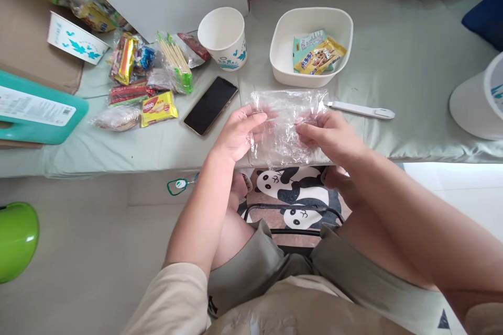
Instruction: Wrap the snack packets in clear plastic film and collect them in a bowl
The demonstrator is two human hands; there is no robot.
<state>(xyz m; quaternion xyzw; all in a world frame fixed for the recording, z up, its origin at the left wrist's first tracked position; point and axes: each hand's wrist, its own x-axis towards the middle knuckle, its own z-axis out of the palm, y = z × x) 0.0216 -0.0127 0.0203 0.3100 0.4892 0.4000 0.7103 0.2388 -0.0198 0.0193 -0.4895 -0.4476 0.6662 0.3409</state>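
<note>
A crinkled clear plastic bag (288,138) is stretched between my two hands at the front edge of the cloth-covered surface. My left hand (241,131) grips its left side, with the thumb on top and fingers behind the film. On the other side my right hand (334,133) pinches the plastic between thumb and fingers. Just beyond stands a white plastic tub (281,65) with a yellow snack packet (320,56) and a light green packet (301,44) in it. To the right of the bag lies a white utility knife (365,110).
A black phone (211,105) lies left of my hands, below a white paper cup (222,31). Further left are a yellow wafer packet (159,109), wrapped sticks (176,60) and a teal jug (43,107). At the right edge stands a white bucket (473,104).
</note>
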